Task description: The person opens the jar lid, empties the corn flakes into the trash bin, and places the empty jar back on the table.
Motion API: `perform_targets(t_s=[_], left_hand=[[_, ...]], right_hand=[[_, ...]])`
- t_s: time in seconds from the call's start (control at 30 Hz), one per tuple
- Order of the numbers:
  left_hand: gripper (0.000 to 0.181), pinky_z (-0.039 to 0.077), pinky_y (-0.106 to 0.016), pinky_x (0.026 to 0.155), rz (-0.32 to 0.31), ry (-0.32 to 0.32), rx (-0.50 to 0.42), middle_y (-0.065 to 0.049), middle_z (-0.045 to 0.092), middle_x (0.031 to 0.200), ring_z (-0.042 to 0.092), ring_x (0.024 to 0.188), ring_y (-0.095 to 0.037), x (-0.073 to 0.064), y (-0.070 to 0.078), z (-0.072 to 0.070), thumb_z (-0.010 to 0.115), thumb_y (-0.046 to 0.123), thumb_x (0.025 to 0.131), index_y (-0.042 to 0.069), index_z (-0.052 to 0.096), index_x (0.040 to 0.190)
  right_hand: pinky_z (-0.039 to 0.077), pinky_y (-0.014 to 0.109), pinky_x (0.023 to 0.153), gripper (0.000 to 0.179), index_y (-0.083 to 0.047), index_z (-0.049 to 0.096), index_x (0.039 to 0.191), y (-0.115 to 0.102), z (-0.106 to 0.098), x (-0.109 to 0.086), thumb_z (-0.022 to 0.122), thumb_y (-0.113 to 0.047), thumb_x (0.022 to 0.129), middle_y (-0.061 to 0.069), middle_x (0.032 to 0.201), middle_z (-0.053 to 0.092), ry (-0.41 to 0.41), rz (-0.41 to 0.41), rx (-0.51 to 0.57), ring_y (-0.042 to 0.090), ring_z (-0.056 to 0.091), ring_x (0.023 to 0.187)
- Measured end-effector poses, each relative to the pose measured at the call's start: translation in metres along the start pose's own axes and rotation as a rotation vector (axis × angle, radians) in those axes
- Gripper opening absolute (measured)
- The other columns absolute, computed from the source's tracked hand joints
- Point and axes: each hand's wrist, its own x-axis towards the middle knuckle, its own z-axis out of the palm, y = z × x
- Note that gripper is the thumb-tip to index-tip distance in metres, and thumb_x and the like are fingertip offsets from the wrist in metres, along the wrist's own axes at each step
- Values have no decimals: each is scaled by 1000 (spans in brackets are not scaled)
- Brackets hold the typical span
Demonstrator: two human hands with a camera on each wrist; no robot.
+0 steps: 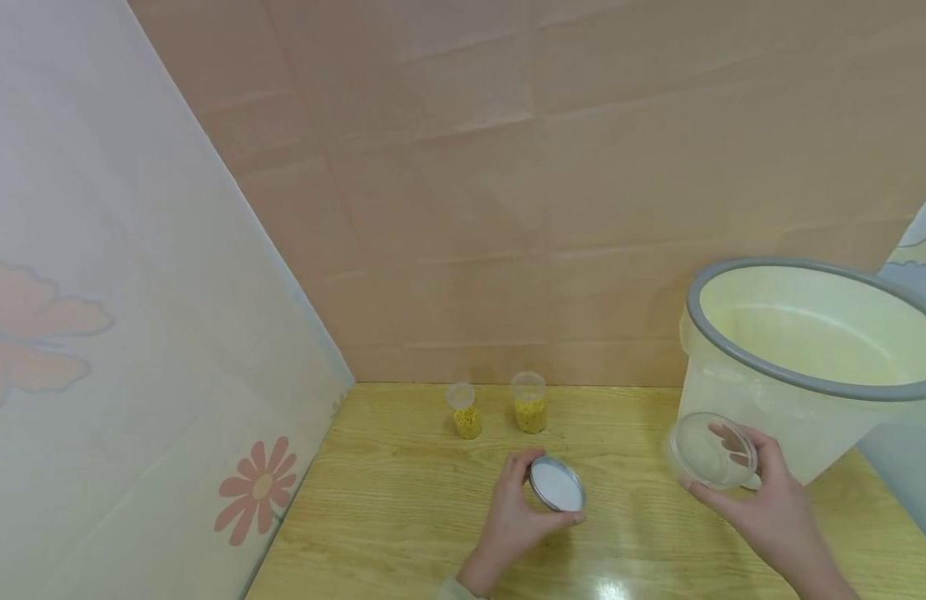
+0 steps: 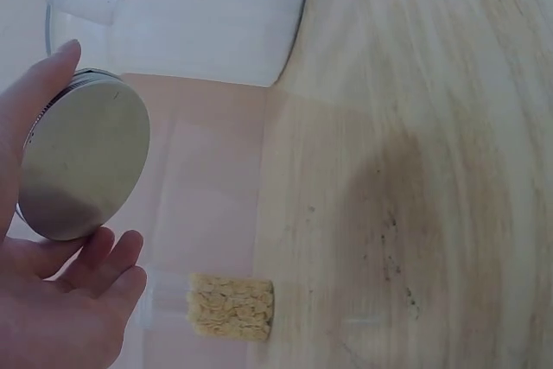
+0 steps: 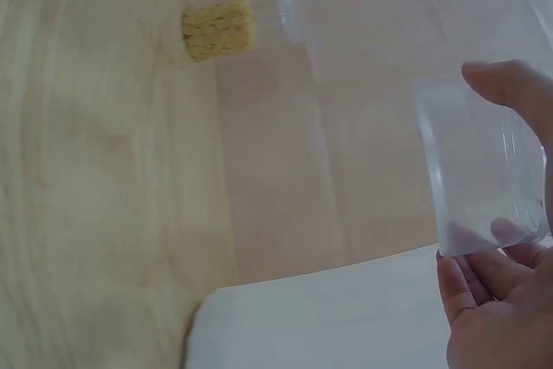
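Between thumb and fingers, my left hand (image 1: 513, 510) holds a round silver metal lid (image 1: 557, 484) by its edge. Its pale inner side faces the head camera; the smooth metal top (image 2: 85, 160) shows in the left wrist view. My right hand (image 1: 766, 500) grips a clear plastic jar (image 1: 712, 450) around its sides, raised above the table and tilted. The right wrist view shows this jar (image 3: 475, 170) see-through, with no contents visible. Lid and jar are apart. Farther back stand two clear containers, a left one (image 1: 468, 422) and a right one (image 1: 531, 415), each partly filled with yellow flakes.
A large whitish tub (image 1: 763, 417) with a grey rim stands at the right, just behind my right hand. Wood-patterned table (image 1: 402, 500) lies beneath everything. A brownish sheet (image 1: 463, 250) rises at the back, and a flowered pale sheet (image 1: 170, 333) borders the left side.
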Motion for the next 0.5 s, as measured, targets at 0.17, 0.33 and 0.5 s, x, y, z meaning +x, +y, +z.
perform_targets(t_s=[0.17, 0.33, 0.5], left_hand=[[89, 44, -41, 104, -46, 12, 15, 7, 51, 127, 51, 120, -15, 1, -8, 7, 97, 36, 68, 12, 53, 142], [97, 45, -42, 101, -87, 14, 63, 7, 51, 129, 50, 118, -16, 1, -22, 15, 95, 43, 69, 9, 48, 147], [94, 44, -40, 102, -97, 12, 80, 4, 52, 131, 49, 120, -16, 0, -39, 24, 96, 38, 70, 9, 49, 146]], right_hand=[[41, 26, 75, 85, -9, 43, 148, 20, 10, -1, 91, -25, 79, 16, 138, 48, -13, -7, -49, 24, 47, 112], [40, 19, 79, 84, 0, 43, 143, 37, 18, -4, 91, -24, 78, 22, 135, 49, -34, 1, -37, 16, 48, 114], [44, 20, 71, 90, 10, 38, 143, 49, 23, -5, 90, -29, 80, 29, 134, 49, -138, 65, -38, 45, 50, 115]])
